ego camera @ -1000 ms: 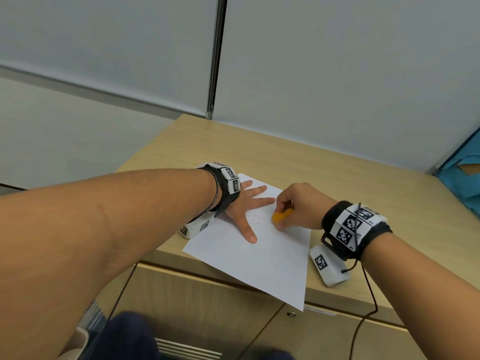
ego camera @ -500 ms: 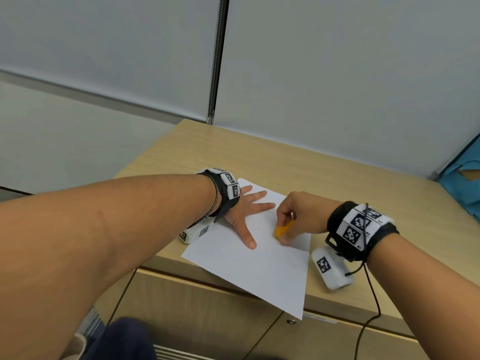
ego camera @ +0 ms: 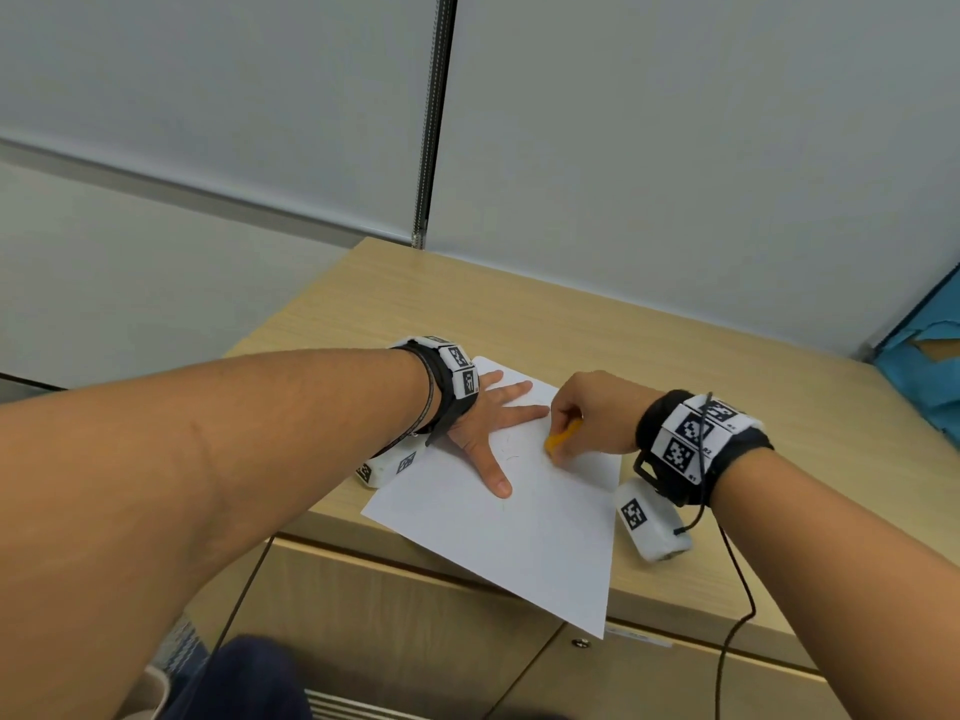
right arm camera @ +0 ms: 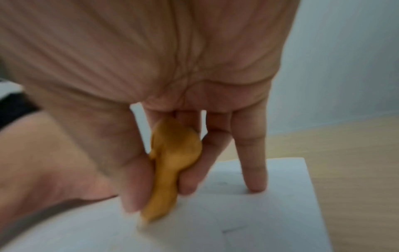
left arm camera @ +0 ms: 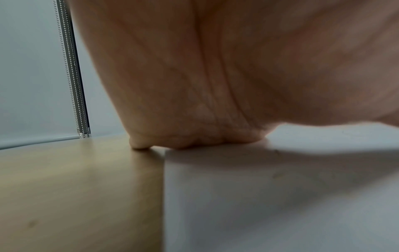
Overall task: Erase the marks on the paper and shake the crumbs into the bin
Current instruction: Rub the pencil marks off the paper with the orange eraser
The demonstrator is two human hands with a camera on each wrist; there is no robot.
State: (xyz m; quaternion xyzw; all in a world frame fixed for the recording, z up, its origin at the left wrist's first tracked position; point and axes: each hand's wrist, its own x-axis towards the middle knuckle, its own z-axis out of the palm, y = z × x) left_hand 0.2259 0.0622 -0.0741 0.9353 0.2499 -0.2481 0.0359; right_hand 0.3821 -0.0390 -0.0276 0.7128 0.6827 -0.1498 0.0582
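Note:
A white sheet of paper (ego camera: 524, 532) lies on the wooden desk (ego camera: 649, 345), its near corner hanging over the front edge. Faint pencil marks (ego camera: 511, 449) show near its middle. My left hand (ego camera: 491, 423) lies flat on the sheet with its fingers spread, pressing it down; in the left wrist view the palm (left arm camera: 215, 85) rests at the edge of the paper (left arm camera: 280, 196). My right hand (ego camera: 587, 418) pinches an orange eraser (ego camera: 561, 438) between thumb and fingers, its tip touching the paper. In the right wrist view the eraser (right arm camera: 172, 170) is blurred against the paper (right arm camera: 259, 221).
Grey partition walls (ego camera: 675, 148) stand behind the desk. A blue object (ego camera: 930, 366) sits at the far right. A black cable (ego camera: 737, 605) hangs from my right wrist over the front of the desk. A white rim (ego camera: 156, 693) shows at the bottom left, beside my leg.
My right hand has shifted the eraser slightly down and right across the paper in small strokes. The left hand stays flat on the sheet. The head view has tilted a little.

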